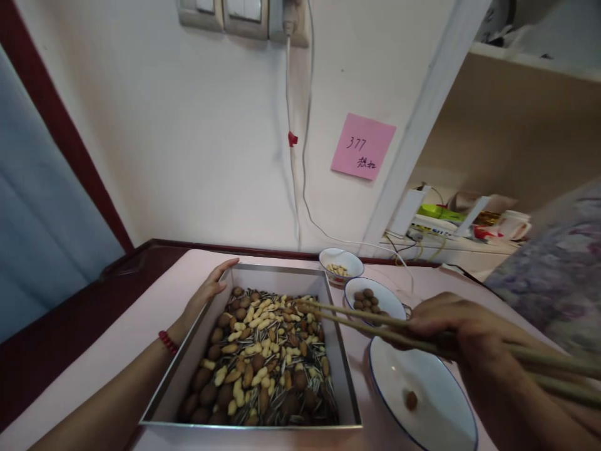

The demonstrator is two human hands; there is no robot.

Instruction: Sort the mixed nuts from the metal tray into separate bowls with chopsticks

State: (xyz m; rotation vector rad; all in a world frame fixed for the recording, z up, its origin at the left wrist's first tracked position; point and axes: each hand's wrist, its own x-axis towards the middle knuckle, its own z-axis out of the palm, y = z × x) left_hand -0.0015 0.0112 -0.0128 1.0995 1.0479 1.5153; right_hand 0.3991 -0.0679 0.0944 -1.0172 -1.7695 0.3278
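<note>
A square metal tray (pixel 188 366) on the pink table holds a mix of peanuts, brown nuts and striped sunflower seeds (pixel 263 357). My left hand (pixel 206 294) rests against the tray's far left rim with its fingers stretched out. My right hand (pixel 451 326) is closed round a pair of long wooden chopsticks (pixel 357 316). Their tips reach over the tray's far right part, among the nuts. Three white bowls stand to the right of the tray: a near one (pixel 436 407) with one brown nut, a middle one (pixel 382 294) with several brown nuts, and a far one (pixel 345 258) with peanuts.
A white wall rises behind the table, with a pink sticky note (pixel 362 147) and hanging white cables (pixel 300 156). A shelf (pixel 469 225) at the right holds boxes and a cup. A dark red ledge (pixel 70 332) borders the table's left. Patterned fabric (pixel 558 269) lies at the right.
</note>
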